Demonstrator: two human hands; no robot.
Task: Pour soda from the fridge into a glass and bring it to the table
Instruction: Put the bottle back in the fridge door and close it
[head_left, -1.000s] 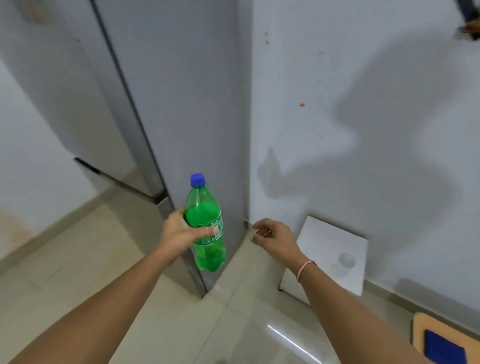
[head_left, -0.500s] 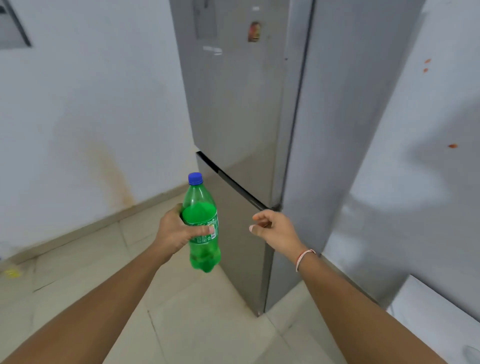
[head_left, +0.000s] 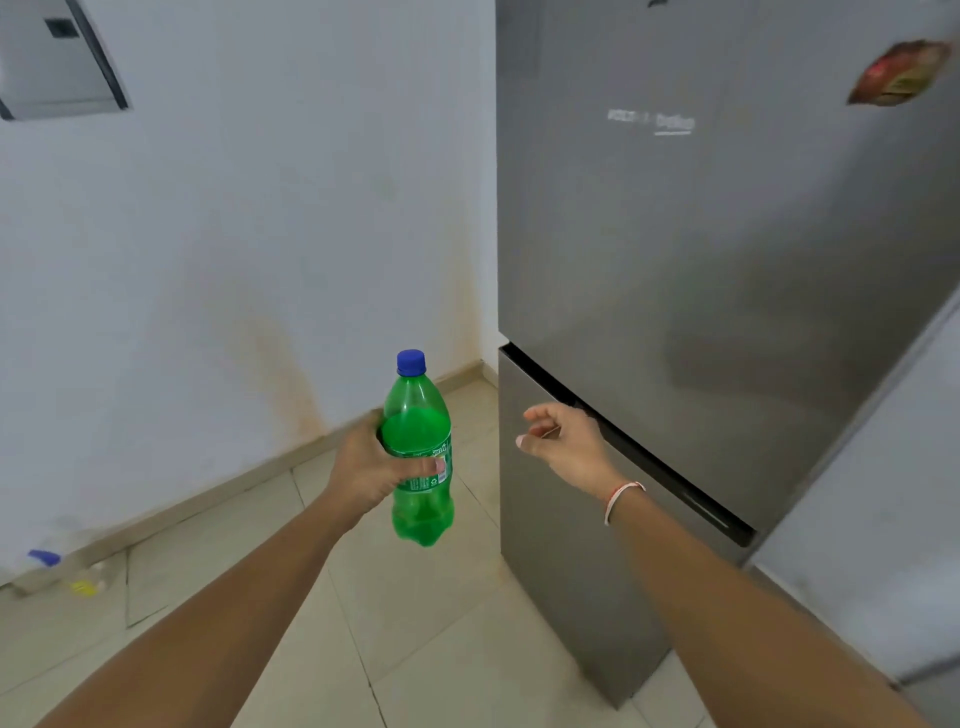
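My left hand (head_left: 371, 467) grips a green soda bottle (head_left: 418, 415) with a blue cap, held upright at mid-frame above the floor. The bottle is partly full. My right hand (head_left: 563, 441) hangs in the air a little to the bottle's right, fingers loosely curled and apart, holding nothing, just in front of the grey fridge (head_left: 727, 260). Both fridge doors are closed; the seam between upper and lower door runs right behind my right hand. No glass or table is in view.
A white wall with brownish stains (head_left: 234, 260) stands left of the fridge. Beige floor tiles (head_left: 405, 623) stretch below. A small container with a blue cap (head_left: 41, 564) and a yellow bit lie by the skirting at far left. A magnet (head_left: 901, 73) sticks to the fridge door.
The view has swung left, from the fridge's side and the right wall round to its front. The white table with the glass has left the view. Both hands keep their pose.
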